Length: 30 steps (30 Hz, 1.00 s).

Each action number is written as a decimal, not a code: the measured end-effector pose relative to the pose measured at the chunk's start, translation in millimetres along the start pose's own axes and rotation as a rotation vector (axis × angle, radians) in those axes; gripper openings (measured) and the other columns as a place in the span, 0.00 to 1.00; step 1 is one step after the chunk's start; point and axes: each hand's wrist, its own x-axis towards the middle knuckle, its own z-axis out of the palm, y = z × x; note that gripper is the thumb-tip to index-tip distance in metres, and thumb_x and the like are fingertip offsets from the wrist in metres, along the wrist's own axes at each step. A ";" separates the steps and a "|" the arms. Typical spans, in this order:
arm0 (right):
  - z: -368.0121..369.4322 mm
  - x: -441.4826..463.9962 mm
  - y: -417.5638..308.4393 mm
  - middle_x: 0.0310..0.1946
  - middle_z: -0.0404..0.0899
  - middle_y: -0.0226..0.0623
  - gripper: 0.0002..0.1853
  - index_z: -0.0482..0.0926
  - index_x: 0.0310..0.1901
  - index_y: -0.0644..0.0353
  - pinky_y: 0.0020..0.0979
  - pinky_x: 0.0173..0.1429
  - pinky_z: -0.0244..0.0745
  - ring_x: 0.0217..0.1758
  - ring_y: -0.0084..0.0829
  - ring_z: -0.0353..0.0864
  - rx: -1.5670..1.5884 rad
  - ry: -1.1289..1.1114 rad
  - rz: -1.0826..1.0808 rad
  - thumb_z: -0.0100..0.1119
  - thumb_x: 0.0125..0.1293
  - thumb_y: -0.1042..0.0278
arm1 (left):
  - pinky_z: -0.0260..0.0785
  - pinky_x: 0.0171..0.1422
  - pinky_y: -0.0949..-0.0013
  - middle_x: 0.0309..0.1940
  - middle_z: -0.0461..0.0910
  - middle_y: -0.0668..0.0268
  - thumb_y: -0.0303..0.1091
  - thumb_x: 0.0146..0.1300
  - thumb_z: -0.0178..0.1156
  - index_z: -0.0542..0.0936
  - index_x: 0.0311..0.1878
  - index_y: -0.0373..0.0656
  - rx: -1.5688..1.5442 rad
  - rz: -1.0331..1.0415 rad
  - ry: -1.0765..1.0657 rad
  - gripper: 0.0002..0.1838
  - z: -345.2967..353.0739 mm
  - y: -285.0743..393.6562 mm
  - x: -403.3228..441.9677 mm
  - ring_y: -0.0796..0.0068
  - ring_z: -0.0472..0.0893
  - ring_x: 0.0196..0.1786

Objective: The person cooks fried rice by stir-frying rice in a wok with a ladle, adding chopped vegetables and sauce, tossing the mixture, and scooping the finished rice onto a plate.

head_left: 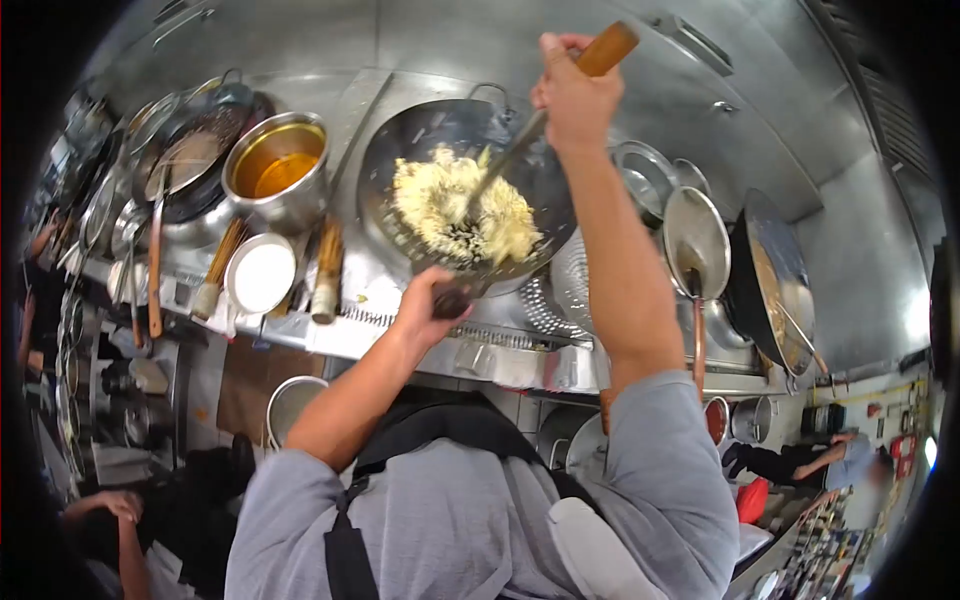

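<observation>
A large dark wok [385,150] sits on the steel range, with pale yellow, rice-like food [430,195] inside it. The wok's short handle [452,301] is gripped by my left hand [428,305] at the near edge. Above the far right side of the wok, my right hand [578,95] is closed around the wooden end of a long metal utensil [522,140]. The utensil slants down to the left, and its lower end is in the food, where its shape is blurred.
Left of the wok stand a steel pot of orange liquid [280,155], a container of white contents [261,274] and bamboo brushes [328,270]. On the right are a round strainer [693,235] and another wok [745,270]. Other people [850,460] appear at both lower sides.
</observation>
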 end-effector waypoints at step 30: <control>-3.8 78.6 -67.1 0.16 0.65 0.27 0.12 0.70 0.42 0.59 0.28 0.17 0.64 0.12 0.22 0.64 -0.017 0.024 -0.154 0.66 0.65 0.68 | 0.77 0.40 0.58 0.34 0.80 0.61 0.33 0.57 0.59 0.76 0.40 0.43 0.019 -0.018 -0.036 0.09 -45.3 -31.6 -47.9 0.66 0.81 0.37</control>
